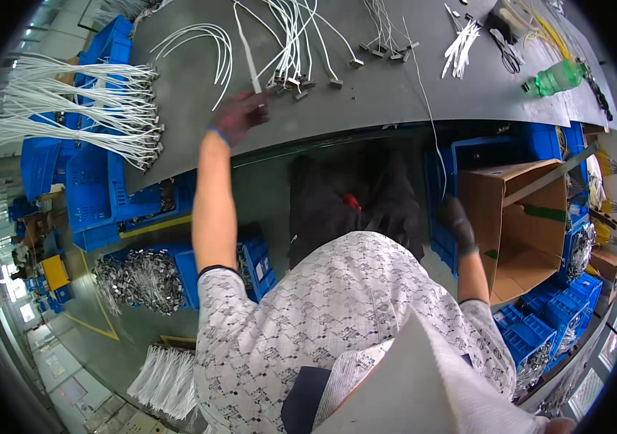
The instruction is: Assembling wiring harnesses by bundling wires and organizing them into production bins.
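My left hand [241,118], in a dark glove, is at the near edge of the grey table [366,105]. Its fingers are closed on the lower end of a white cable [248,58], which runs away across the tabletop and looks smeared by motion. Just right of it lie several white cables with metal connectors [295,85]. Below the table edge, my gloved right hand [457,226] hangs beside an open cardboard box [481,228]. A thin white wire [428,108] comes down from the table to its closed fingertips.
Bundled white cables [81,108] rest over blue crates [91,192] at the left. Loose curved cables [211,32], white strips [460,49] and a green bottle [558,77] lie on the table. A crate of metal connectors [146,278] stands on the floor; more blue crates [554,318] are at the right.
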Demonstrator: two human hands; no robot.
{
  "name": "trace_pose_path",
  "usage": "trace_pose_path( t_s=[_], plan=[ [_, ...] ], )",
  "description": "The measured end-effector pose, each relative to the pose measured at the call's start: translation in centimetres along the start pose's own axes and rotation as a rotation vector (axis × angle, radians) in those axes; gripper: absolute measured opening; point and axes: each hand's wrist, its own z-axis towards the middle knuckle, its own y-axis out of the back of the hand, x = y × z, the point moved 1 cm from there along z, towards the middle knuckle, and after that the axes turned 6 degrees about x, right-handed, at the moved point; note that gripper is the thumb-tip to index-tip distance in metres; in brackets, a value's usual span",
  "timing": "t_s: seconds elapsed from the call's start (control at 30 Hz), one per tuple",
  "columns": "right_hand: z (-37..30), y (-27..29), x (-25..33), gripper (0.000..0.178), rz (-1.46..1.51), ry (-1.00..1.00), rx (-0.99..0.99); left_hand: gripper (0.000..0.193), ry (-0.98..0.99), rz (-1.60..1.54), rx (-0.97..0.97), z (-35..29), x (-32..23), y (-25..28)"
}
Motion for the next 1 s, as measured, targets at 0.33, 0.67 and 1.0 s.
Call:
trace_pose_path(
  t_s=[0.33, 0.67, 1.0],
  plan=[
    [-5.6, 11.5, 17.5, 0.016, 0.410, -0.111, -0.253, 0.017, -0.114, -0.406, -0.160, 15.3, 8.4, -21.3],
    [-6.1, 10.5, 13.8, 0.015, 0.231, -0.167, -0.049, 0.014, -0.733, -0.253, -0.459, 16.7, -2.5, -14.6],
    [-6.5, 10.1, 13.9, 0.019, 0.347, -0.109, -0.140, 0.025, -0.048, -0.168, 0.074, 15.9, 6.8, -12.9]
  ],
)
